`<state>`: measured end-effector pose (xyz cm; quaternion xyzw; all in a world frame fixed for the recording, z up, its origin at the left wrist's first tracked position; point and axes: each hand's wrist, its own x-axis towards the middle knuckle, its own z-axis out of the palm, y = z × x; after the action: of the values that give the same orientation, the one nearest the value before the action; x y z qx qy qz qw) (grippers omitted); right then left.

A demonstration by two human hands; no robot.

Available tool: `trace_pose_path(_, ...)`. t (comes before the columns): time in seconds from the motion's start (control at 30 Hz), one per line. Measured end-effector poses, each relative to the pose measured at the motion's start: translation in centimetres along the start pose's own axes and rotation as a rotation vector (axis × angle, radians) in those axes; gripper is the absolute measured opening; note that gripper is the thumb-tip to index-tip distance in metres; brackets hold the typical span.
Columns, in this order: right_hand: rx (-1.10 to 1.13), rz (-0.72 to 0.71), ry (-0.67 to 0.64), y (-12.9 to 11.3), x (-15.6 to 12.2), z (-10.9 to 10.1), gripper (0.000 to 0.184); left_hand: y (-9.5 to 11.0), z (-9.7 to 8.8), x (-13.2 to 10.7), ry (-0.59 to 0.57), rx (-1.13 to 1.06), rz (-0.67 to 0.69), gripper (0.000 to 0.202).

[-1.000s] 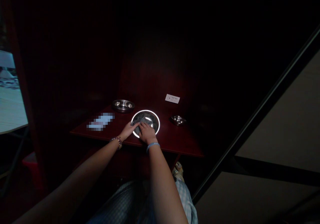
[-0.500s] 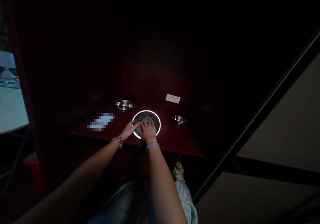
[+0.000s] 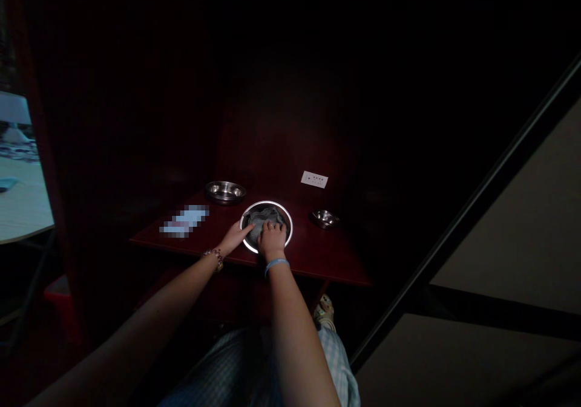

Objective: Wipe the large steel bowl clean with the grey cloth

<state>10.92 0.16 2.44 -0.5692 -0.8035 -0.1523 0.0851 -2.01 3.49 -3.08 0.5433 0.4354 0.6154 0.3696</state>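
Observation:
A metal bowl (image 3: 291, 230) with a bright, shining rim stands near the front of the dark red table. Crumpled inside it lies a grey cloth (image 3: 259, 218). My left hand (image 3: 233, 238) grips the bowl's left rim, its thumb reaching over the inside; its other fingers are partly hidden. Down in the bowl, my right hand (image 3: 273, 240) has its fingers bent into the cloth, and the fingertips are hard to make out.
A wide steel bowl (image 3: 226, 193) sits at the back left of the table (image 3: 318, 256), a small steel bowl (image 3: 324, 218) to the right. A blurred pale item (image 3: 184, 221) lies at left. Behind is a wall socket (image 3: 314, 179). Far left are another table (image 3: 22, 201) and a red bin (image 3: 66, 310).
My right hand has shifted slightly right and toward me in the bowl, and the cloth's folds have changed. My left hand stays at the rim.

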Motion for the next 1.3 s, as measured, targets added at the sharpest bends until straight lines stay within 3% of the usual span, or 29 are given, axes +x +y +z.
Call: trace_pose_path(1.3,0.014,-0.018,-0.064,-0.60,0.14,0.61,0.045,0.51,0.00,-0.37,0.031,0.013,-0.005,0.053)
